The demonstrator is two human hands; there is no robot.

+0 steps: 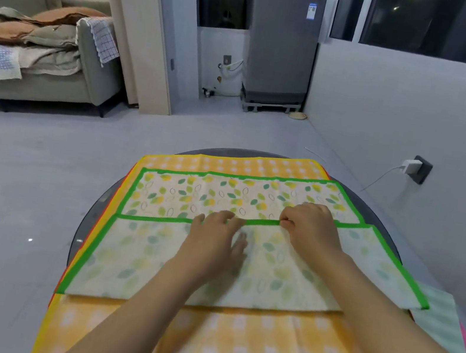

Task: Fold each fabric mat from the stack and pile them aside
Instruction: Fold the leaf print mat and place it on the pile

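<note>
Head view: one green-edged mat (pixel 149 255), folded over, tops one stack (pixel 225 352). Left hand (pixel 214 241) lies flat on it; right hand (pixel 310 227) pinches its green edge.

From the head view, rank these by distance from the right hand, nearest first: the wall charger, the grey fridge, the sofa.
From the right hand:
1. Wall charger, on the right wall, just past the table.
2. Grey fridge, straight ahead by the window.
3. Sofa, far left.
</note>
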